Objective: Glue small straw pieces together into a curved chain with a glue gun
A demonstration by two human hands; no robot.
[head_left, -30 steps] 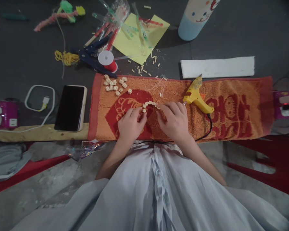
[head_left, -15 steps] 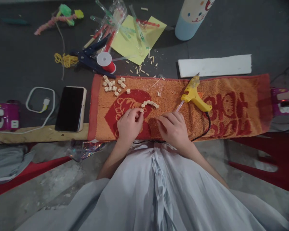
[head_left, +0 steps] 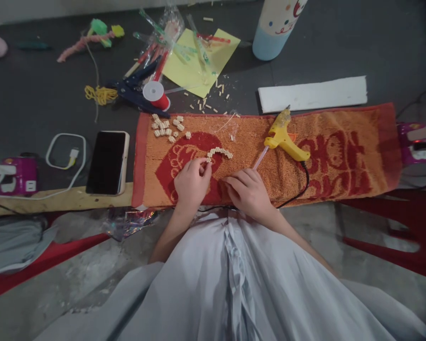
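Observation:
My left hand (head_left: 192, 184) pinches a small cream piece (head_left: 208, 160) at the lower left end of a curved chain of cream pieces (head_left: 220, 150). The chain lies on the red heart of an orange towel (head_left: 248, 130). To its right, my right hand (head_left: 247, 192) rests low over the towel, fingers curled and apart, with nothing visible in them. Beyond that hand lies a yellow glue gun (head_left: 286, 137), its clear glue stick pointing toward the fingers. A group of cream pieces (head_left: 162, 127) sits at the towel's upper left.
Left of the towel are a phone (head_left: 105, 162) and a white cable (head_left: 66, 134). Behind it lie blue pliers (head_left: 131, 87), a red thread spool (head_left: 159, 98), yellow paper (head_left: 184, 73), a white strip (head_left: 312, 96) and a bottle (head_left: 273, 35). The glue gun's black cord runs off the front edge.
My left hand has brought its small piece up to the chain's left end. My right hand has shifted slightly left. The whole view has moved a little.

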